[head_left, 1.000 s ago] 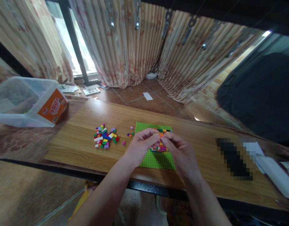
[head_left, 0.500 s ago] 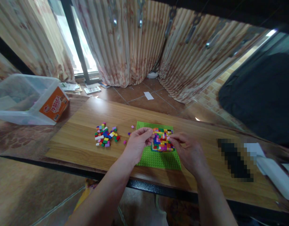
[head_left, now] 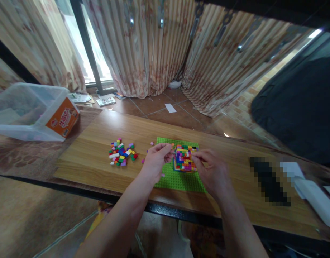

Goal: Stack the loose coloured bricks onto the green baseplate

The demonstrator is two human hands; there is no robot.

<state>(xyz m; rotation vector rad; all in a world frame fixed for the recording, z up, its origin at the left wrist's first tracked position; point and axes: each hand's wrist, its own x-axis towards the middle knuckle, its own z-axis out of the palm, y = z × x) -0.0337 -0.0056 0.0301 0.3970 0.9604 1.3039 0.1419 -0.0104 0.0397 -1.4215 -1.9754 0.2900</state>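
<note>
A low block built of many coloured toy bricks [head_left: 185,159] stands on a green studded baseplate [head_left: 178,182]. On its left is my left hand [head_left: 156,159], thumb and forefinger pinched together, with a small orange brick [head_left: 172,146] at the fingertips. My right hand [head_left: 211,168] reaches in from the right, its fingers closed at the block's top right part. Whatever lies between those fingertips is hidden. A small pink brick [head_left: 162,175] lies on the baseplate just below my left hand.
Left on the wooden tabletop [head_left: 86,161] lies a pile of loose bricks [head_left: 122,154]; a few stray ones lie nearer the baseplate. A clear plastic box [head_left: 27,132] stands at the far left. A blurred dark object [head_left: 269,181] and a white object [head_left: 315,200] are at right.
The pink brick at my right fingertips is no longer seen there. My left hand has shifted slightly left, and a pink brick now shows on the baseplate below it.
</note>
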